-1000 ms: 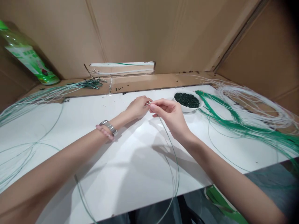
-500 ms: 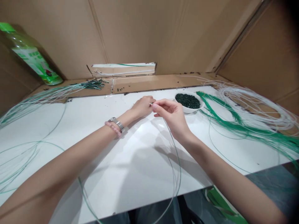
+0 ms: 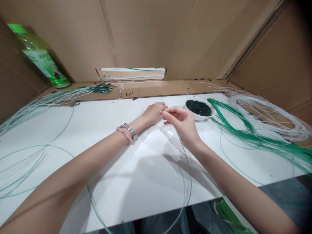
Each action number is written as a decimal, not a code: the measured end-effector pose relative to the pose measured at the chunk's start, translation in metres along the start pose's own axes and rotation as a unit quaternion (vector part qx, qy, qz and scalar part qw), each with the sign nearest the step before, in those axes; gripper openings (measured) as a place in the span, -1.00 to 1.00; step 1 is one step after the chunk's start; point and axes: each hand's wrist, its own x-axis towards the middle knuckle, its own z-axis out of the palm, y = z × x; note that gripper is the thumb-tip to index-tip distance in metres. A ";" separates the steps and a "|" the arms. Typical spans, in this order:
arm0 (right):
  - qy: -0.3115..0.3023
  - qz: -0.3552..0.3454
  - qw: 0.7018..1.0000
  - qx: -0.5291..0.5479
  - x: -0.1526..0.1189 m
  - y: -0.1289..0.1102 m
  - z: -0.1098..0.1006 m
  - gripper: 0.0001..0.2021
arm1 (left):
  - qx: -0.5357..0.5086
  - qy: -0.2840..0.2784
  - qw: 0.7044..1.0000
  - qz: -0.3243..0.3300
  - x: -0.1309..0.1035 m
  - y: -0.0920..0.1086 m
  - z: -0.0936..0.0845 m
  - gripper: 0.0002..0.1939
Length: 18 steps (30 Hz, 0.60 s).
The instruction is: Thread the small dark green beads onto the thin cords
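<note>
My right hand [image 3: 184,126] is closed in a pinch on a thin green-and-white cord [image 3: 189,169], whose pale tip pokes out past the fingertips. From there the cord droops in a long loop below the table edge. Just beside those fingertips is my left hand [image 3: 154,113], back upward and fingers curled under; what it holds, if anything, is hidden. A watch [image 3: 129,130] and a pink bracelet [image 3: 124,136] circle the left wrist. To the right of the hands stands a white bowl [image 3: 202,117] full of small dark green beads [image 3: 198,108].
Green strands [image 3: 258,136] and a white coil [image 3: 275,110] lie at the right. At the left are a bundle of strands with dark beaded ends [image 3: 103,87], loose green loops [image 3: 36,149] and a green-capped bottle [image 3: 46,65]. Cardboard walls [image 3: 151,35] surround the white table [image 3: 136,182].
The whole view has shifted slightly, so things appear a little further right. Both hands keep nearly the same pose, the right one still pinching the cord beside the left.
</note>
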 end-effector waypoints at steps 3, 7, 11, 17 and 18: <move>0.014 -0.007 1.000 -0.022 -0.001 -0.002 0.000 -0.87 | -0.068 0.038 0.997 -0.016 -0.010 0.007 -0.006 -0.87; 0.020 -0.038 0.995 -0.088 -0.004 -0.005 0.003 -0.93 | -0.156 0.092 0.981 -0.068 -0.042 0.019 -0.021 -0.72; 0.017 -0.079 0.984 -0.161 -0.011 -0.007 0.007 -0.95 | -0.351 0.117 0.912 -0.179 -0.082 0.035 -0.032 -0.75; -0.053 -0.101 0.984 -0.140 -0.024 -0.011 0.017 -0.94 | -0.483 0.106 0.835 -0.242 -0.115 0.058 -0.034 -0.88; -0.061 -0.100 0.983 -0.138 -0.026 -0.012 0.018 -0.94 | -0.492 0.102 0.829 -0.245 -0.116 0.061 -0.034 -0.89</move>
